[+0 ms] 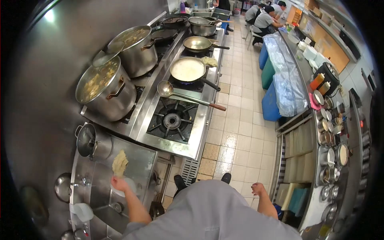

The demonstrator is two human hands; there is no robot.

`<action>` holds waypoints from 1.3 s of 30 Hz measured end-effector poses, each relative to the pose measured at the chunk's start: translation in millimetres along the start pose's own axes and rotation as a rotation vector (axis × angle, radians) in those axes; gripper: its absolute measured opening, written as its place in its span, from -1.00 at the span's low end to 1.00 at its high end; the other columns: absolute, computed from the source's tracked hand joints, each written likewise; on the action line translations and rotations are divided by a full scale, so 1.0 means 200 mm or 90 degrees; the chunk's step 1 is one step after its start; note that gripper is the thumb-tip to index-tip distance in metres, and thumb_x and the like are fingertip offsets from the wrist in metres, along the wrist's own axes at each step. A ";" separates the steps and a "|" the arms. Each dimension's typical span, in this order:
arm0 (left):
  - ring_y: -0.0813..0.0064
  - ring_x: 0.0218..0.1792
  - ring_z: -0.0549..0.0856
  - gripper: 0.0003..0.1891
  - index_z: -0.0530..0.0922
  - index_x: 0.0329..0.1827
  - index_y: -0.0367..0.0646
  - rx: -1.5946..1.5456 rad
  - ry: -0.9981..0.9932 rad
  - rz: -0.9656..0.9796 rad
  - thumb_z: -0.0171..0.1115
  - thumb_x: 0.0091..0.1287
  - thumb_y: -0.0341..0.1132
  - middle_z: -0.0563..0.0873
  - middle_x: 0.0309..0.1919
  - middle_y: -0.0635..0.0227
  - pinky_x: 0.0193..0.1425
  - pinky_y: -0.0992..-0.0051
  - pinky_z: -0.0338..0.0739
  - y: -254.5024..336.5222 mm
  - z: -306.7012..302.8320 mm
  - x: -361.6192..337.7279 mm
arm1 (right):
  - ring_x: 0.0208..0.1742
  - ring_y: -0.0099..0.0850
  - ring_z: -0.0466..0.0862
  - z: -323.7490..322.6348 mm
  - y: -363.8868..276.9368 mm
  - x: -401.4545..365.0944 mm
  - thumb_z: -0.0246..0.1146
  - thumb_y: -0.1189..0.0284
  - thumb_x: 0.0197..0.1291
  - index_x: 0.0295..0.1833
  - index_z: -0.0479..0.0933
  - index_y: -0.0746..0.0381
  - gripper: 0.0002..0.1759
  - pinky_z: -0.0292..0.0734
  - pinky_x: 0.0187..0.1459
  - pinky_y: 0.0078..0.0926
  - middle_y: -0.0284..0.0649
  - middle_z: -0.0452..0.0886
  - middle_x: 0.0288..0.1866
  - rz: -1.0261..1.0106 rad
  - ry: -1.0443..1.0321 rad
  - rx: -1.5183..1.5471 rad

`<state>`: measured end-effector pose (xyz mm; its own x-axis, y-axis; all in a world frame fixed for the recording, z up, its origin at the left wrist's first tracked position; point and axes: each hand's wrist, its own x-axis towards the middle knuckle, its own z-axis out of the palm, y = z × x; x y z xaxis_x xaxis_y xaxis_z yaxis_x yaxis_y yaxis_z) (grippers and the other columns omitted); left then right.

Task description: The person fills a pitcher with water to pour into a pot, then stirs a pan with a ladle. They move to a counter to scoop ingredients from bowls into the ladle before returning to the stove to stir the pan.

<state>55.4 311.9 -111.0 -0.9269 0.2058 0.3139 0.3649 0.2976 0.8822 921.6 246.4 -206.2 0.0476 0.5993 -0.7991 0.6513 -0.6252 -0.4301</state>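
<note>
Over the steel sink counter on the left, my left hand (119,184) is closed at the lower end of a pale yellow cloth (120,163). Behind that hand, a whitish round thing (130,186) is partly hidden. My right hand (258,189) hangs over the floor at my right side, its fingers loosely bent and apart, holding nothing. On the stove, a ladle (165,89) lies with its brown handle pointing right. A frying pan (188,69) of pale creamy liquid sits on a burner with a blue flame under it.
Two large stockpots (114,100) stand at the left, with a tall pot (100,146) nearer me. Pan handles and the ladle handle jut toward the tiled aisle (234,132). Blue bins (272,106) and a loaded counter (320,160) line the right. Seated people (264,20) are far ahead.
</note>
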 end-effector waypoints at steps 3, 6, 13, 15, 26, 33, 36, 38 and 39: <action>0.28 -0.09 0.64 -0.75 0.60 0.00 -0.40 -0.018 0.008 0.057 0.13 0.41 -0.38 0.71 -0.15 0.11 0.06 0.37 0.52 0.41 0.21 -0.28 | -0.45 -0.29 0.68 -0.26 0.02 -0.02 0.24 0.39 0.27 0.14 0.48 0.25 -0.64 0.66 -0.43 -0.22 -0.16 0.62 -0.29 0.133 0.097 0.282; 0.44 -0.20 0.63 -0.81 0.61 -0.04 -0.35 -0.174 -0.108 -0.051 0.15 0.42 -0.42 0.69 -0.25 0.30 -0.06 0.45 0.53 0.55 0.48 -0.53 | -0.47 -0.27 0.67 -0.44 0.24 0.03 0.21 0.40 0.27 0.15 0.48 0.25 -0.65 0.65 -0.43 -0.18 -0.13 0.61 -0.31 0.121 0.203 0.370; 0.65 -0.41 0.57 -0.85 0.62 -0.03 -0.19 -0.179 -0.400 -0.163 0.17 0.45 -0.35 0.68 -0.29 0.44 -0.43 0.57 0.50 1.22 0.84 -1.31 | -0.48 -0.23 0.66 -0.62 0.54 0.08 0.16 0.44 0.27 0.07 0.49 0.24 -0.73 0.63 -0.46 -0.15 -0.11 0.60 -0.34 0.229 0.139 0.427; 0.62 -0.40 0.61 -0.82 0.60 -0.01 -0.16 -0.182 -0.508 -0.243 0.19 0.44 -0.29 0.68 -0.27 0.42 -0.44 0.56 0.53 1.34 0.94 -1.48 | -0.49 -0.23 0.65 -0.62 0.55 0.10 0.17 0.44 0.25 0.05 0.50 0.23 -0.73 0.60 -0.49 -0.18 -0.12 0.60 -0.36 0.238 0.119 0.394; 0.00 0.42 0.35 -0.20 0.09 0.57 -0.12 -0.373 -0.847 -0.783 0.25 0.38 -0.01 0.24 0.49 0.01 0.44 -0.09 0.34 1.37 2.17 -2.20 | -0.20 -0.09 0.74 -0.91 0.53 0.34 0.14 0.25 0.14 -0.45 0.67 0.25 -0.67 0.61 -0.19 -0.07 0.05 0.72 -0.31 0.008 0.225 -0.036; 0.35 0.01 0.58 -0.57 0.53 -0.16 0.00 -0.319 -0.728 -0.908 0.16 0.38 0.21 0.63 -0.08 0.34 0.28 0.12 0.37 1.63 2.61 -2.24 | -0.51 -0.39 0.68 -1.35 0.32 0.23 0.21 0.30 0.22 -0.11 0.64 0.27 -0.72 0.60 -0.50 -0.38 -0.17 0.66 -0.50 0.097 0.534 0.220; 0.37 -0.08 0.59 -0.55 0.52 -0.22 -0.06 -0.296 -0.709 -0.887 0.14 0.40 0.19 0.64 -0.15 0.32 0.18 0.16 0.45 1.72 2.58 -2.25 | -0.48 -0.39 0.70 -1.37 0.19 0.23 0.22 0.32 0.20 -0.13 0.64 0.26 -0.74 0.60 -0.49 -0.38 -0.16 0.65 -0.49 0.225 0.520 0.580; 0.37 -0.15 0.61 -0.55 0.52 -0.24 -0.09 -0.300 -0.706 -0.877 0.12 0.42 0.17 0.65 -0.20 0.31 0.10 0.21 0.50 1.71 2.65 -2.25 | -0.46 -0.40 0.72 -1.36 0.14 0.26 0.23 0.37 0.19 -0.04 0.63 0.27 -0.73 0.62 -0.49 -0.35 -0.10 0.68 -0.39 0.265 0.440 0.526; 0.36 -0.25 0.60 -0.55 0.52 -0.25 -0.12 -0.319 -0.683 -0.878 0.09 0.44 0.15 0.65 -0.28 0.31 -0.04 0.27 0.52 1.70 2.67 -2.25 | -0.41 -0.37 0.73 -1.30 0.16 0.28 0.23 0.39 0.19 -0.01 0.63 0.26 -0.71 0.62 -0.48 -0.34 -0.08 0.69 -0.36 0.290 0.331 0.435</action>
<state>642.5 817.8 -139.9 0.0172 0.5866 -0.8097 -0.7747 0.5198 0.3601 1142.3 390.6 -155.3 0.6223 0.2709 -0.7344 -0.0856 -0.9090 -0.4079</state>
